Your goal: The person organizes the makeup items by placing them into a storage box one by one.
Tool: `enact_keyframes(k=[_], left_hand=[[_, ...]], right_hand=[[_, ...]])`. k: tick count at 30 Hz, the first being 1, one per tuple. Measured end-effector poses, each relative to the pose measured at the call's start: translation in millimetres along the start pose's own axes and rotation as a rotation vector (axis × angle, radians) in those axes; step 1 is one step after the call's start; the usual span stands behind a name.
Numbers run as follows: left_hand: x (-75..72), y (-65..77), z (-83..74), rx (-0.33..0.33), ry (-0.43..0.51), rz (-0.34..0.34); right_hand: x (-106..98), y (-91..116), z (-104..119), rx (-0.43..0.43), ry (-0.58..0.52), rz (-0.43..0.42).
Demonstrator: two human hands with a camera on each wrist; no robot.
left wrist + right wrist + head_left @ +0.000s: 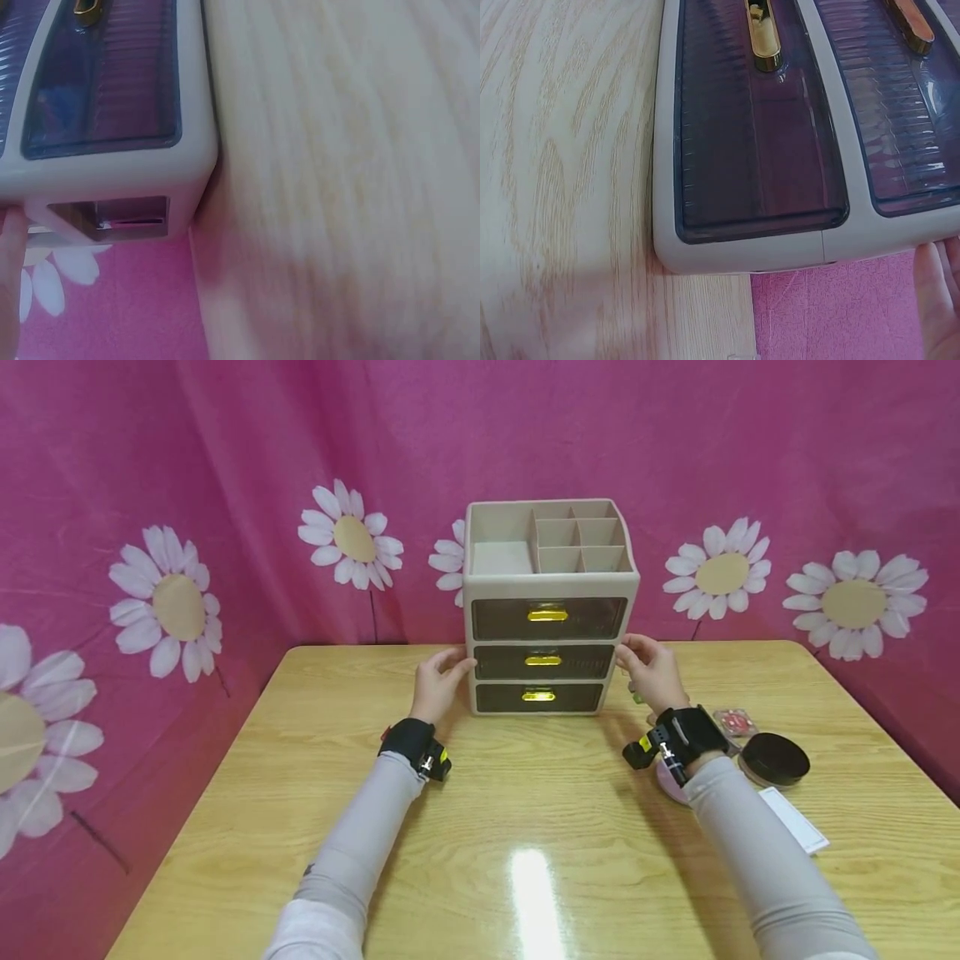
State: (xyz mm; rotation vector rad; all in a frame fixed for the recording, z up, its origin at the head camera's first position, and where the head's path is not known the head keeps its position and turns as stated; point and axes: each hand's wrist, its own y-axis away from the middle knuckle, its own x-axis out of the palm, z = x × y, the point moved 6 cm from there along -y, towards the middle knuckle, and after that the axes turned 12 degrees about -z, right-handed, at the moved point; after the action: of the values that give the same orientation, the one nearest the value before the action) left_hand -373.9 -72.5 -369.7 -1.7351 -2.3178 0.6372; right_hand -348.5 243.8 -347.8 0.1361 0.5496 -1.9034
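Observation:
A cream desktop drawer organizer (pixel 551 587) stands upright on the wooden table, with divided compartments on top. Its three dark see-through drawers are closed, each with a gold handle. At its left side my left hand (pixel 437 683) touches the side wall, and one straight finger (pixel 10 277) shows against the casing in the left wrist view. My right hand (pixel 654 675) touches the opposite side, about level with the middle drawer. In the right wrist view its straight fingers (pixel 934 292) rest at the casing's edge. The far fingertips are partly hidden.
Right of the organizer lie a round black-lidded container (pixel 774 758), a small clear case with red inside (pixel 735 722), a white card (pixel 793 820) and a pink round item (pixel 670 783) partly under my right wrist. A pink flowered curtain (pixel 420 435) hangs behind the table (pixel 450 860).

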Motion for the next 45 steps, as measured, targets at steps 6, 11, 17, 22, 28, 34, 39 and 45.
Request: enact_keyframes(k=[6,11,17,22,28,34,39,45], left_hand=[[-4.1,-4.2,0.9,-0.051,-0.037,0.109],[-8.1,-13.9,8.7,-0.175,0.066,0.307],[-16.3,-24.5,43.3,-0.445,0.379,0.379],[-23.4,-20.8,47.8,-0.625,0.393,0.341],[-21.0,-17.0,37.4,-0.778,0.373,0.328],[-10.3,-21.7,39.9,-0.86,0.303,0.37],[3.8,-39.1,65.3,-0.825,0.311,0.46],[8.7,-33.8,45.1,-0.81,0.209,0.399]], right_hand=[[3,-1,0,-0.02,0.01,0.015],[4,-2,0,-0.035,0.002,0.026],[1,-2,1,-0.051,0.004,0.012],[1,-2,1,-0.053,0.001,0.016],[0,-2,1,-0.038,0.002,0.027],[1,-2,0,-0.04,-0.007,0.034],[0,-3,2,-0.05,-0.011,0.028],[1,-3,-1,-0.03,0.001,0.031]])
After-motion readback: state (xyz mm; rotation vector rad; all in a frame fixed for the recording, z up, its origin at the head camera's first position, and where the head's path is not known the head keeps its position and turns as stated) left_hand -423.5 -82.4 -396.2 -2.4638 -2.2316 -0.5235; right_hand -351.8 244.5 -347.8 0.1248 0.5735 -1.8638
